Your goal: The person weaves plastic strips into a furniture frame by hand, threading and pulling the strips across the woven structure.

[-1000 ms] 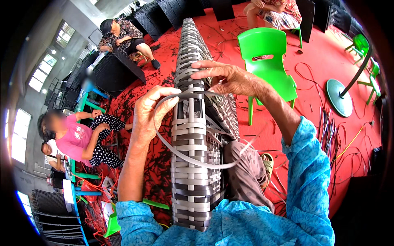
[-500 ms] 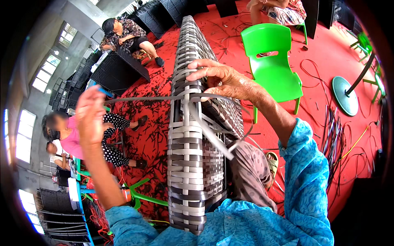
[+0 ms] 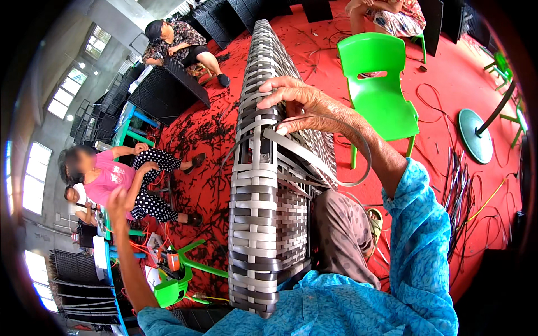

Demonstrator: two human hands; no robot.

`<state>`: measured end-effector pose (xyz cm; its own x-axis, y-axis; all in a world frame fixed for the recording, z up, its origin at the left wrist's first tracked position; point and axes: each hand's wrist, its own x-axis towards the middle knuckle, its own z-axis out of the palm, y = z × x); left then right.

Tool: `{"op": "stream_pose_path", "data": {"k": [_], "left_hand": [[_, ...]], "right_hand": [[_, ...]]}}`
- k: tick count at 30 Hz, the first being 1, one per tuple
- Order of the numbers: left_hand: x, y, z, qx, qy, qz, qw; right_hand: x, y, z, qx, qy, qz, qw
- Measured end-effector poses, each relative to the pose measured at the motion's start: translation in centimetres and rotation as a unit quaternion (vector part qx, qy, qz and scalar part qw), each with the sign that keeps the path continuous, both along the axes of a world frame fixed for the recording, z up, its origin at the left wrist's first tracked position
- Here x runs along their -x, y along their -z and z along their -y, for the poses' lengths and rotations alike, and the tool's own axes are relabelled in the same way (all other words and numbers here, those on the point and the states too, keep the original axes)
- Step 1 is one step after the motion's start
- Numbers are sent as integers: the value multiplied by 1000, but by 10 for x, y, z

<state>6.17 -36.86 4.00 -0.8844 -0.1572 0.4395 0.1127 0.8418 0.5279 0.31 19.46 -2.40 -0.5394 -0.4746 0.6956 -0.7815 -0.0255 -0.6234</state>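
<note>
A grey-and-brown woven piece (image 3: pixel 253 213), its narrow edge uppermost, is being worked directly in front of the body, just left of the trouser leg (image 3: pixel 342 235). Over this edge the right hand (image 3: pixel 314 109) is being held, its index and middle fingers being stretched across the weave and its thumb placed near a flat grey strip (image 3: pixel 302 154); whether the strip is being pinched cannot be told. The left hand (image 3: pixel 117 204) is being held out well apart from the piece, too blurred for its grip to be told. The strip is being looped out to the right, beside a gap in the weave (image 3: pixel 265 148). The step in hand is being judged as threading; a steady, untwisted draw on the slack is apparently being called for, with the edge being braced.
</note>
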Motion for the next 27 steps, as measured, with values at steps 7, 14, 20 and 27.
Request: {"op": "stream_pose_path", "data": {"k": [7,14,20,27], "left_hand": [[-10,-15,-294,-163,444,213,855],[6,-33,-279,194,377,-4,906],[52,-41,-90,423,-75,44,902],[11,-29,-274,48,406,128,904]], "right_hand": [[-6,-6,7,3,-22,50,998],[-5,-1,-5,12,24,-27,999],[-12,-6,4,22,-14,34,999],[-10,4,-5,42,-14,36,998]]}}
